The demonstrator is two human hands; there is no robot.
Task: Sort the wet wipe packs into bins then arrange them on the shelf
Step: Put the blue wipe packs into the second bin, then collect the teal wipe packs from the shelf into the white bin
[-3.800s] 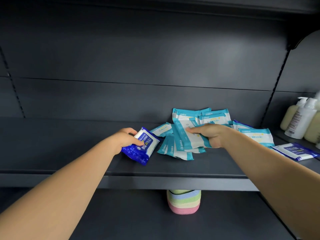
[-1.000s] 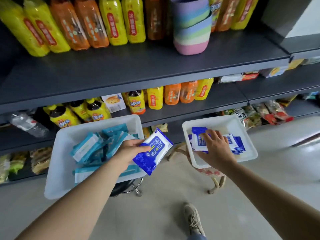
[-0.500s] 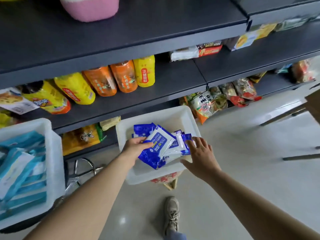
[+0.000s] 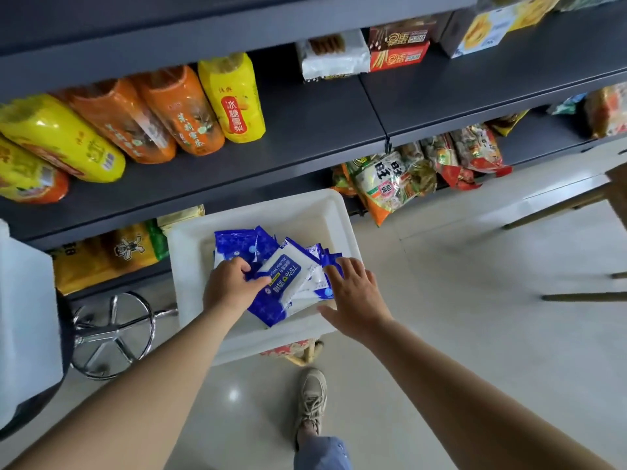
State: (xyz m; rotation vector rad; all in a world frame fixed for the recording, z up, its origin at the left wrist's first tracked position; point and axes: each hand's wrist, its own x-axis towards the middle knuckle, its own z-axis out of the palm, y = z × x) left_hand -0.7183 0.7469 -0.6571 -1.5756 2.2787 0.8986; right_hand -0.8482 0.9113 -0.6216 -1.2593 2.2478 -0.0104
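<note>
A white bin stands below the shelves and holds several dark blue wet wipe packs. My left hand grips a blue and white wipe pack by its left end, low over the pile inside the bin. My right hand hovers at the bin's right rim with fingers spread and straight, its fingertips touching the edge of the blue packs. A second white bin shows only its corner at the far left; its contents are out of view.
Dark shelves above the bin carry yellow and orange drink bottles, biscuit boxes and snack bags. A chrome stool base stands left of the bin. My shoe is on the tiled floor below. Wooden legs cross at right.
The view swung down from the upper shelf to the bins. My left hand carried the blue pack across to the right bin and lowered it onto the pile; my right hand let go of its pack.
</note>
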